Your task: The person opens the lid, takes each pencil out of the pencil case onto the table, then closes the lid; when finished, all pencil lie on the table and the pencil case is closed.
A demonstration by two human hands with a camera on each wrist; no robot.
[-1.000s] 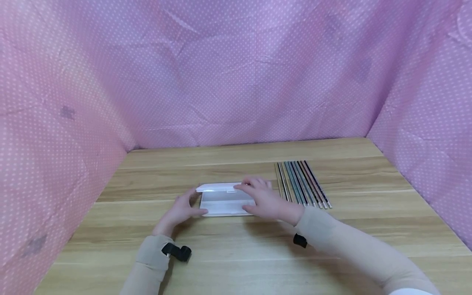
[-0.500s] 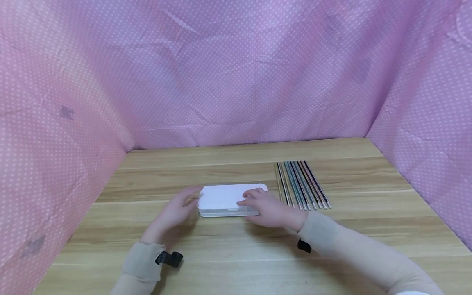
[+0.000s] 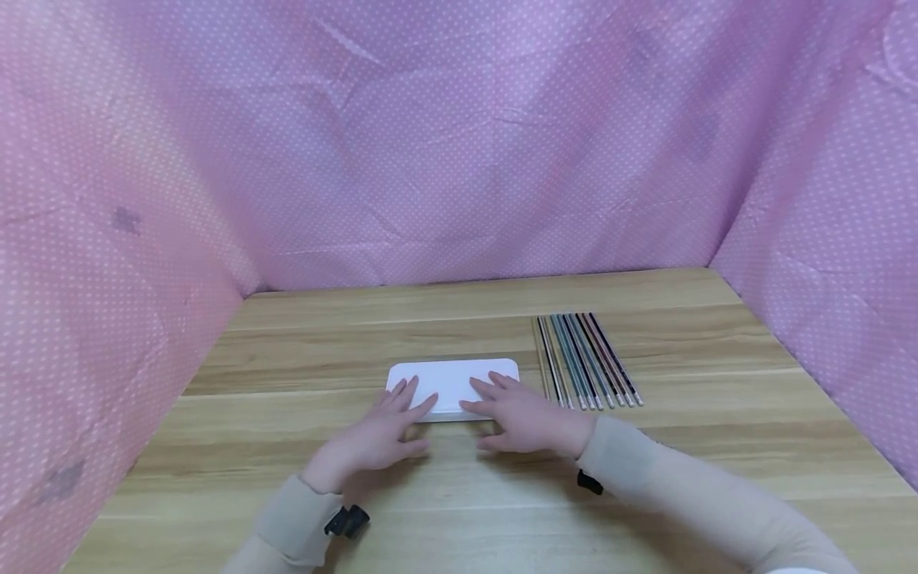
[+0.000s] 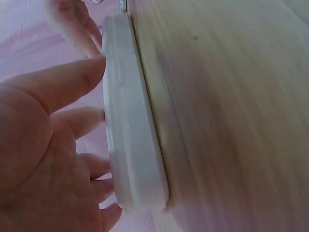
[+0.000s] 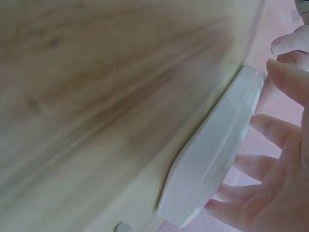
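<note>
A white pencil case (image 3: 450, 383) lies flat on the wooden table with its lid down. My left hand (image 3: 376, 434) spreads its fingers over the left part of the lid, fingertips touching the top. On the right part rest the fingertips of my right hand (image 3: 527, 416), also spread, its thumb lying off the front edge. Both wrist views show the side wall of the pencil case (image 4: 133, 116) along the table and straight fingers meeting the lid. Neither hand grips anything. What is inside the case is hidden.
Right of the case, a row of several pencils (image 3: 588, 359) lies side by side, eraser ends toward me. Their near ends come close to my right wrist. A pink dotted cloth (image 3: 459, 159) hangs behind and at both sides of the table (image 3: 301, 335).
The raised lid of the pencil case has come down onto its base. My left hand let go of the left end and moved onto the lid. My right hand stays over the right part.
</note>
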